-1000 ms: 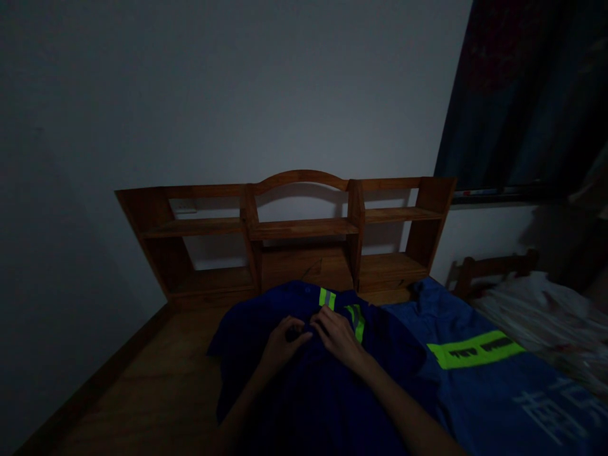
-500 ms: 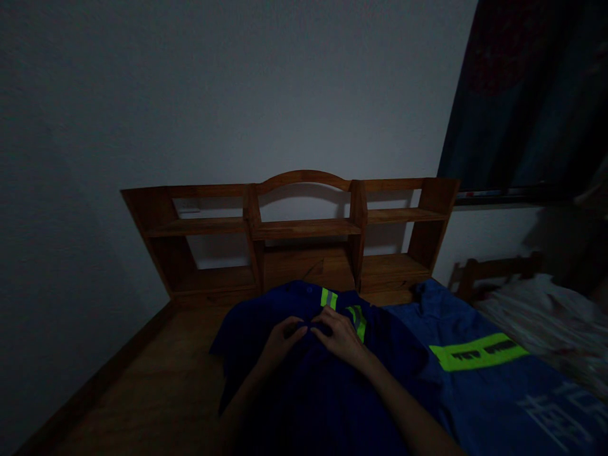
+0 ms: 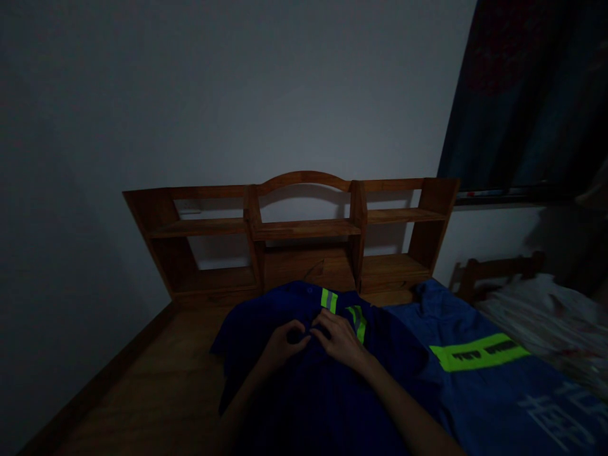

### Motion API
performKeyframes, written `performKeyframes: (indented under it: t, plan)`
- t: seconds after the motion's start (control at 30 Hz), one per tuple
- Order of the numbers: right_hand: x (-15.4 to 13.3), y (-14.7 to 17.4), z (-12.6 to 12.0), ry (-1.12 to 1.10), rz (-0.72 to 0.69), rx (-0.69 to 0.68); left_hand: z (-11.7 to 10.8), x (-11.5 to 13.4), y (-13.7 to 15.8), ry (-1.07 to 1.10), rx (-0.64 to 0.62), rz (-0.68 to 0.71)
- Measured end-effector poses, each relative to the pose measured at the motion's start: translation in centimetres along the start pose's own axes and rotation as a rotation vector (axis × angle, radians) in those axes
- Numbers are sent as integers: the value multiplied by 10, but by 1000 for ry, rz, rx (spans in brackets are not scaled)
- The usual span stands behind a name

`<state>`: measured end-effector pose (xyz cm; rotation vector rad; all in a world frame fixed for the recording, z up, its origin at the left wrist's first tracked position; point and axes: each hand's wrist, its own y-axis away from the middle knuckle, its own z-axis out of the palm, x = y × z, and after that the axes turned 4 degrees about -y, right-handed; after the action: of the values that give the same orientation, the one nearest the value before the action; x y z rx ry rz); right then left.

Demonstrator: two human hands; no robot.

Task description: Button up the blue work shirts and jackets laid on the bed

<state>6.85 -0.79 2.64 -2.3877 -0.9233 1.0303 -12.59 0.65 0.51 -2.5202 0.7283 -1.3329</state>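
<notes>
A dark blue work jacket (image 3: 280, 304) with yellow-green and silver reflective strips lies spread over the wooden desk (image 3: 156, 361). My left hand (image 3: 282, 342) is at the middle of the jacket, thumb and forefinger curled round in a pinch on the cloth. Facing it, my right hand (image 3: 338, 334) also pinches the cloth, its fingertips close to those of my left. What lies between the fingertips, such as a button or an edge, is too dark and small to make out. Beside the right forearm lies a second, lighter blue garment (image 3: 479, 392) with a yellow-green band and white lettering.
Along the back of the desk stands a wooden shelf unit (image 3: 306, 229) against the pale wall (image 3: 285, 95). To the right are a wooden chair back (image 3: 503, 267), a whitish plastic-like heap (image 3: 546, 316) and a dark window (image 3: 527, 114). The room is dim.
The left thumb and forefinger have shifted slightly, the thumb now lower and the gap within the curl wider. My right hand has barely moved, and the jacket lies as before.
</notes>
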Motion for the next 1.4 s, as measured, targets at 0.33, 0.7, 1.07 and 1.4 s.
performKeyframes:
  t: [0.33,0.7,1.07,1.4]
  plan:
    - [2,-1,-1,-48,25,1,0,1,1,40,71,-77]
    - [12,-3,4,-142,75,10,-3,8,2,72,13,-104]
    - [11,-4,4,-216,90,55,-11,14,1,134,-39,-110]
    - [14,-5,6,-272,86,100,-5,-1,-1,187,34,-145]
